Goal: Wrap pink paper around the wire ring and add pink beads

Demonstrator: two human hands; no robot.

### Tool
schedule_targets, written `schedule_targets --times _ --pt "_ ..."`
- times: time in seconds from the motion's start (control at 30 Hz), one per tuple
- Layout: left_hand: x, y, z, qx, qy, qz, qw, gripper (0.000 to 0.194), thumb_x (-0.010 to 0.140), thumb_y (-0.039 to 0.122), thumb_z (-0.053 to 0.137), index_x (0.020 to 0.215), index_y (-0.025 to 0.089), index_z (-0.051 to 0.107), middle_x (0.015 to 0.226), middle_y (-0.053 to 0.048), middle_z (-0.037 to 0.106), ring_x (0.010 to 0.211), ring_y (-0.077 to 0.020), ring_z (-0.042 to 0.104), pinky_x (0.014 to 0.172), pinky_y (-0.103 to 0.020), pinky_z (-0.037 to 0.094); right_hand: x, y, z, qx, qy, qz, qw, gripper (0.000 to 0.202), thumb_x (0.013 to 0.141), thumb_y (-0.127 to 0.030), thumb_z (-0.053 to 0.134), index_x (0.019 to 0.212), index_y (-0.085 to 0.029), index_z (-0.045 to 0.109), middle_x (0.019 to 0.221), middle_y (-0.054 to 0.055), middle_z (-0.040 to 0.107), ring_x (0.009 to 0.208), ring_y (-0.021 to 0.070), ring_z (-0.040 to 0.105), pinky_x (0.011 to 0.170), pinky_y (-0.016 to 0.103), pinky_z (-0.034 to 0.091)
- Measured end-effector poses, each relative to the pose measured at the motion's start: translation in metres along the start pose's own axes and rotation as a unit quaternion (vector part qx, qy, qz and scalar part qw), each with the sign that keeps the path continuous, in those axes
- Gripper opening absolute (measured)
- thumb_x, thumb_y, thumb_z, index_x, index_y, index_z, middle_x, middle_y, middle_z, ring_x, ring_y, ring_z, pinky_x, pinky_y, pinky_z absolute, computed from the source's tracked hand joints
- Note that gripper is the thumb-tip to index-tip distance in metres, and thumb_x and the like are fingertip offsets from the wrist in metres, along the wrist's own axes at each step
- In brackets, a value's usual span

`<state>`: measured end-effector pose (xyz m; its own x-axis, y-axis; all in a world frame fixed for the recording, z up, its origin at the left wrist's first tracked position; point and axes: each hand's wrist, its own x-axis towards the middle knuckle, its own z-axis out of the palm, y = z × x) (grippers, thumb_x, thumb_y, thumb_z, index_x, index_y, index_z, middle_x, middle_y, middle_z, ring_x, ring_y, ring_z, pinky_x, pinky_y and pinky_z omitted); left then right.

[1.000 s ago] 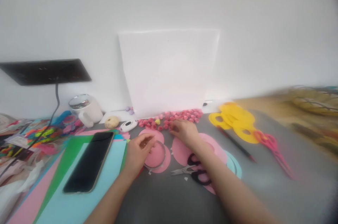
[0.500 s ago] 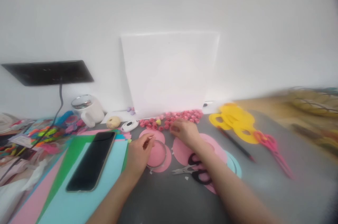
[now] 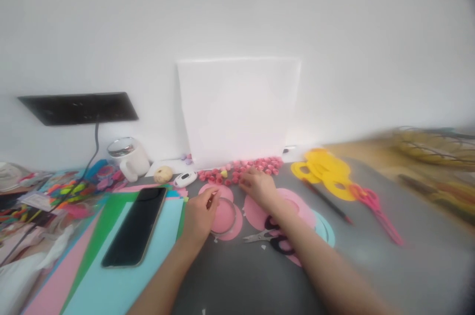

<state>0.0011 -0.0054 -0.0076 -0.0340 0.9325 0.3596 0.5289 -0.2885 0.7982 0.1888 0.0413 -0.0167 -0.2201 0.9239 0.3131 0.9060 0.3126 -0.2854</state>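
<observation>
My left hand [image 3: 200, 213] is closed in a pinch over the left edge of the pink paper circles [image 3: 224, 216]; whatever its fingertips hold is too small to name. A thin ring lies on those circles. My right hand [image 3: 260, 189] reaches to the near edge of the small red-pink pieces [image 3: 265, 165], its fingers bent down and their tips blurred. Beneath the right wrist are more pink circles [image 3: 254, 213] and black-handled scissors [image 3: 260, 237], blades pointing left.
A phone [image 3: 135, 228] rests on coloured paper sheets [image 3: 92, 275] at left, with a white mug [image 3: 134, 161] behind. Yellow cut-outs [image 3: 324, 166], a dark pencil [image 3: 328, 200] and pink scissors [image 3: 378, 211] lie right. A white board [image 3: 241, 112] leans on the wall.
The camera view has shifted slightly, moving the whole scene a little in the picture. Both hands keep nearly the same places over the table.
</observation>
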Motion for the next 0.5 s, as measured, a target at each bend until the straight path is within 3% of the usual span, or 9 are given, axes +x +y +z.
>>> schedule_targets --times 0.3,0.4,0.5 --pt "-0.001 -0.001 0.001 0.021 -0.017 0.022 0.999 0.016 0.077 0.029 0.057 0.083 0.022 0.069 0.064 -0.004 0.07 0.058 -0.0195 0.062 0.06 -0.026 0.04 0.002 0.002 0.002 -0.002 0.013 -0.004 1.0 0.012 0.081 -0.024 0.056 0.074 -0.02 0.065 0.085 0.003 0.064 0.072 0.0148 0.058 0.051 0.023 0.028" --pt "-0.001 0.001 0.001 0.036 -0.019 0.03 0.999 0.016 0.077 0.028 0.056 0.082 0.021 0.069 0.06 -0.003 0.069 0.056 -0.0189 0.062 0.059 -0.026 0.041 0.004 0.002 -0.012 0.03 0.046 0.017 0.998 0.01 0.079 -0.022 0.058 0.074 -0.02 0.066 0.084 0.003 0.066 0.07 0.0139 0.059 0.053 0.022 0.031" --pt "0.0 -0.002 0.001 0.06 -0.023 0.051 0.997 0.016 0.078 0.027 0.054 0.08 0.02 0.069 0.062 -0.004 0.069 0.056 -0.0182 0.062 0.059 -0.026 0.042 0.007 0.004 -0.038 0.067 0.067 0.066 0.993 0.009 0.077 -0.019 0.059 0.073 -0.019 0.066 0.081 0.002 0.067 0.065 0.0123 0.059 0.055 0.021 0.034"
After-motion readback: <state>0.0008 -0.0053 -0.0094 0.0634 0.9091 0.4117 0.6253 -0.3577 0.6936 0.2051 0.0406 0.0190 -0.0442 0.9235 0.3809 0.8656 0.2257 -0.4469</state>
